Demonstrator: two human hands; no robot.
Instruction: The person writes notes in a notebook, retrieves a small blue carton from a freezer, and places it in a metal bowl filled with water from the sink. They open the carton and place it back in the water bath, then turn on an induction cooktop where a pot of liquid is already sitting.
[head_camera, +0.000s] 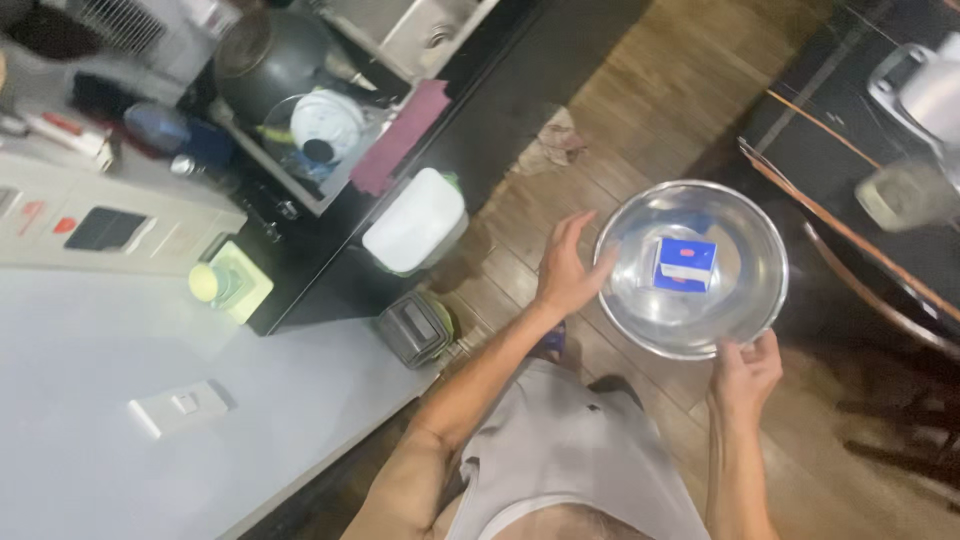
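My right grip pinches the steel bowl's rim; my left grip, spread wide, steadies its side, blue carton inside.

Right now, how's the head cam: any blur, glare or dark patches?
Head view: soft all over, motion smear at the right edge; glare streaks inside the steel bowl, though the blue carton in it reads fine; black counter at the upper right nearly lost in shadow.

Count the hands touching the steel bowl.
2. The left hand rests its fingers against the steel bowl's left rim; the right hand grips the near rim from below. A blue-and-white carton lies inside the bowl. No other hands show.
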